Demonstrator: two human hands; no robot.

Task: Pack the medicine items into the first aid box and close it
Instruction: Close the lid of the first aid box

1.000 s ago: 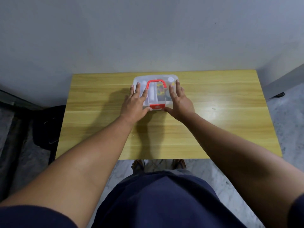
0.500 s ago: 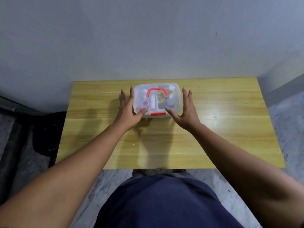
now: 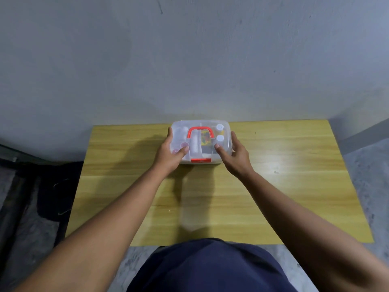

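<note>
The clear plastic first aid box (image 3: pixel 210 126) stands at the far middle of the wooden table (image 3: pixel 273 186), lid down, with a red handle (image 3: pixel 200 131) lying flat on top and a red latch (image 3: pixel 201 160) on its near side. Small bottles and medicine items show through the lid. My left hand (image 3: pixel 170 154) grips the box's left side, thumb on the lid. My right hand (image 3: pixel 234 153) grips the right side, thumb on the lid as well.
A grey wall rises directly behind the table's far edge. A dark bag (image 3: pixel 56 186) lies on the floor to the left of the table. Marble floor shows on both sides, and my dark blue clothing fills the bottom of the view.
Both hands slid off the top of the lid to the box's sides and now clasp it. The view has tilted, so the table appears lower in frame.
</note>
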